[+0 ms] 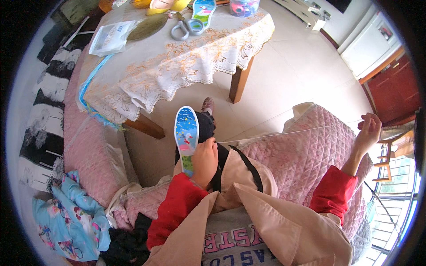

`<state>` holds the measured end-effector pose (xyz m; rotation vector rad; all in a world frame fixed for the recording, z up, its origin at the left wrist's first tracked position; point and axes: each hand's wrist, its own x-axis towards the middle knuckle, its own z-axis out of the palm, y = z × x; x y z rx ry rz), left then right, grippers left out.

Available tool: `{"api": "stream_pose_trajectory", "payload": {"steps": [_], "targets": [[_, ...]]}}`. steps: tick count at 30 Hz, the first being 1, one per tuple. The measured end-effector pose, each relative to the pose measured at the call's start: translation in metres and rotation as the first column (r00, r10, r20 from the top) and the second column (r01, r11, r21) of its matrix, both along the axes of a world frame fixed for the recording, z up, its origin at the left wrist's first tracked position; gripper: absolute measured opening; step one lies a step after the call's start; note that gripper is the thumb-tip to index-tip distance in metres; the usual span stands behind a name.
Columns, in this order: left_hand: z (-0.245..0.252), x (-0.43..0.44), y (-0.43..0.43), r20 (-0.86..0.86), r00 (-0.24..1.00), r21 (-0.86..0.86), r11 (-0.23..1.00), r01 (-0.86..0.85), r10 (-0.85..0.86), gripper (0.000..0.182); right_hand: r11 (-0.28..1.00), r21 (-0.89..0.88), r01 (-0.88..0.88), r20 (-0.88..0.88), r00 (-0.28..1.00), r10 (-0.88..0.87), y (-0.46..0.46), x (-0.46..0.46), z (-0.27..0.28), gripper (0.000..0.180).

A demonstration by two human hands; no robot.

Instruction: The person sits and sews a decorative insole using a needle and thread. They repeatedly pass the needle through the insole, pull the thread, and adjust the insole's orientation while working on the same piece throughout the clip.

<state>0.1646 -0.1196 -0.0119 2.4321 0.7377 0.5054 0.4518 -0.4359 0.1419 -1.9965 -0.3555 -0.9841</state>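
A printed shoe insole (186, 128), blue at the toe with a white bird figure and green lower down, rests over my lap. My left hand (205, 162) grips its right edge near the heel half. From beside those fingers a white thread (283, 133) runs taut to the right. Raised at the far right, my right hand (368, 129) has its fingers curled at the thread's other end. Whether a needle is in those fingers is too small to tell.
Ahead stands a table with a lace-edged cloth (149, 73). On it lie scissors (187, 28), a plastic packet (111, 37), another insole (203, 12) and a tub (244, 7). Blue thread strands (87, 86) hang over its left corner. Pink quilted sofa covers (296, 153) flank me.
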Motion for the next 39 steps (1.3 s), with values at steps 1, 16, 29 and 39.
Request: {"api": "stream_pose_trajectory", "payload": {"steps": [1,16,29,39], "targets": [[0.006,-0.003,-0.001,0.097,0.994,0.047,0.998,0.044,-0.048,0.03,0.994,0.051,-0.094,0.001,0.996,0.094,0.003,-0.003,0.0,0.011],[0.084,0.016,-0.031,0.423,0.849,-0.48,0.717,0.506,-0.316,0.071,0.727,0.241,-0.643,-0.425,0.604,0.674,0.112,-0.114,0.041,0.004],[0.074,0.056,-0.058,0.439,0.844,-0.493,0.704,0.512,-0.307,0.019,0.712,0.087,-0.697,-0.329,0.654,0.681,0.148,-0.132,0.014,0.005],[0.036,-0.021,-0.015,0.236,0.972,-0.143,0.989,0.039,-0.004,0.05,0.698,0.328,-0.636,-0.166,0.689,0.706,0.137,-0.106,-0.008,0.006]]}}
